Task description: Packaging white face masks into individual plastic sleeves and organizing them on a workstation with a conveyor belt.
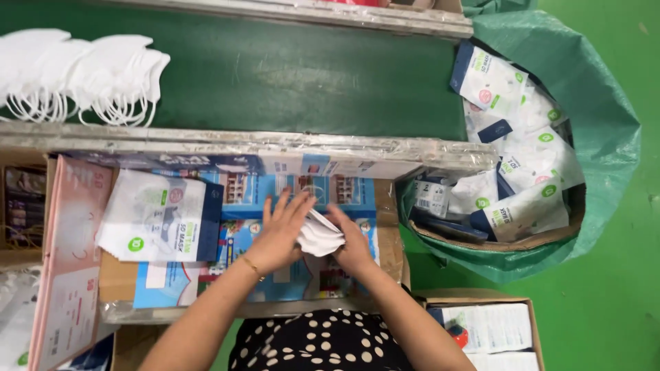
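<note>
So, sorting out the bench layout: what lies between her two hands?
A folded white mask, pressed between left hand and right hand, in the head view.

- The tabletop [388, 237], cardboard-brown at its edge, carries flattened blue printed boxes [275, 199].
- A stack of white pouches [155, 216] lies on those boxes.
- A green conveyor belt [289, 72] carries white masks [82, 75].
</note>
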